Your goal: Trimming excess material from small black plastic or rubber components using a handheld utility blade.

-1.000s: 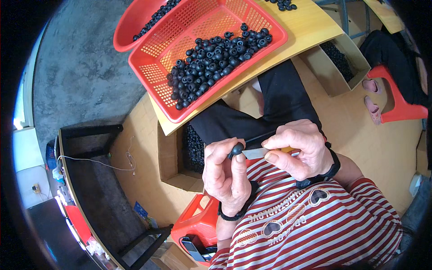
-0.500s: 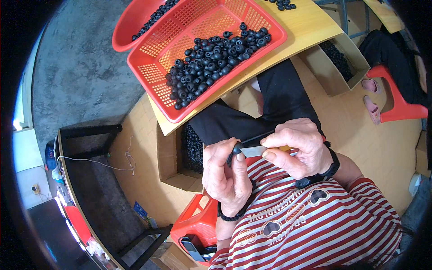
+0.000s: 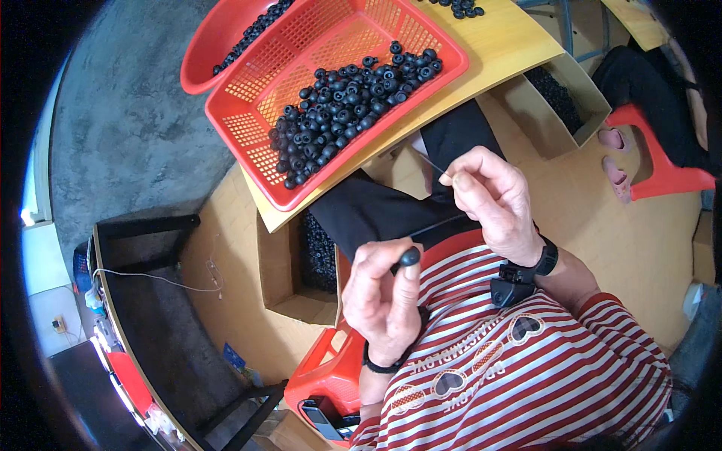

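Observation:
Between thumb and fingertips, my left hand point(image 3: 382, 302) pinches a small black round part point(image 3: 409, 257), smooth and rubbery-looking. My right hand point(image 3: 492, 197) is raised higher and farther out, its thumb and fingers closed on a small knife point(image 3: 432, 163). The blade shows nearly edge-on as a thin line pointing up and left; the handle is hidden in the palm. Blade and part are apart. Beyond both hands, a red plastic basket point(image 3: 244, 150) holds a heap of similar black parts point(image 3: 342, 109), several with a visible hole.
The basket rests on a yellow wooden table point(image 3: 519, 52). A red basin point(image 3: 197, 56) with more parts adjoins it. Cardboard boxes of black parts stand below, one at left point(image 3: 301, 307), one at right point(image 3: 538, 124). A red stool point(image 3: 331, 376) is near my left arm; another person sits at far right.
The knife has come away from the black part. My right hand has moved up and away, turning the blade edge-on, while my left hand keeps the part nearly in place.

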{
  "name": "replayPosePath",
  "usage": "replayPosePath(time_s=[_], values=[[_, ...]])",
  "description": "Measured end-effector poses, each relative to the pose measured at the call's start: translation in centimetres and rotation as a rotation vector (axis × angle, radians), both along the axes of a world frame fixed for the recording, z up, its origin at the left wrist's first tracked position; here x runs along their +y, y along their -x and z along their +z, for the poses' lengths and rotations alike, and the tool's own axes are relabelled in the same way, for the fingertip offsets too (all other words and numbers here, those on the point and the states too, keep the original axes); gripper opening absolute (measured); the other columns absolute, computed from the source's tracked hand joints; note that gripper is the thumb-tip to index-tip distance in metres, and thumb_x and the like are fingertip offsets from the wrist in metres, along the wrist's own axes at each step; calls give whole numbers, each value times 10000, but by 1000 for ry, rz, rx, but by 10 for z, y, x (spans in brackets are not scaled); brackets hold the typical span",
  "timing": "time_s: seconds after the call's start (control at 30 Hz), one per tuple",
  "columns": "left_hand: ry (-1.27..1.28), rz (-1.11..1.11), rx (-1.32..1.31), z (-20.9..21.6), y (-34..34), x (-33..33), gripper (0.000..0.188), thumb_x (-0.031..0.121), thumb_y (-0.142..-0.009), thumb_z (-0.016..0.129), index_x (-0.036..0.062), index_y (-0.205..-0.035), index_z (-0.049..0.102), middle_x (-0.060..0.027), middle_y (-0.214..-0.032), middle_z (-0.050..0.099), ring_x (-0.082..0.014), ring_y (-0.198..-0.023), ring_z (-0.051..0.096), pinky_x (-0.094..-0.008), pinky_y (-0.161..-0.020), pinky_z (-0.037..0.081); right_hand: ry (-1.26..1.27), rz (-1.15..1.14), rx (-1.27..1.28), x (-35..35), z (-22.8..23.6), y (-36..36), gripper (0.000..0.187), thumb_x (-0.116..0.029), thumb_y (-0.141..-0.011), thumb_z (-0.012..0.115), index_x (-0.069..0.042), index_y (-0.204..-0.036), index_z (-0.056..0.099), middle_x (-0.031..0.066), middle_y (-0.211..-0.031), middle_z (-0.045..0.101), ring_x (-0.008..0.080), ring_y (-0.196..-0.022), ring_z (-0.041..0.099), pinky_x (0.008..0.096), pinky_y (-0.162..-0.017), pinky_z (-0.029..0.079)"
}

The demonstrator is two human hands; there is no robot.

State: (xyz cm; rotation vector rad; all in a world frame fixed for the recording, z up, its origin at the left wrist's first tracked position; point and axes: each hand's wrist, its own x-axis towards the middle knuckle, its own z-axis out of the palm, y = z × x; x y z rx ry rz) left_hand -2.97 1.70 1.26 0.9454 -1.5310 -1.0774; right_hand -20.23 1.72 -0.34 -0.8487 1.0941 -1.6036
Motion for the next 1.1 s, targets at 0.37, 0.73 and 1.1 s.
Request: replayPosePath(time_s=[0.37,0.73,1.1], values=[[171,-35,-141,-4,6,-5,222,-79,-805,658,-41,-1016,602,-152,-925,653,-214,-813,619,-291,-731,490,22,228,100,10,10,-13,199,-178,-855,725,-24,-809,607,-36,-671,525,16,-636,438,204,-540,363],[-41,24,97,-8,10,2,248,-72,-805,672,-36,-1042,609,-148,-908,652,-205,-795,625,-285,-728,495,39,217,118,10,10,-11,201,-158,-890,680,-31,-766,584,-42,-621,481,15,-594,404,222,-504,334],[193,-37,-172,-1,7,-10,329,-28,-775,703,-51,-1100,661,-98,-903,629,-143,-808,584,-234,-739,460,21,175,76,10,9,-11,194,-195,-911,656,-30,-810,633,-53,-634,503,10,-603,407,218,-516,331]])
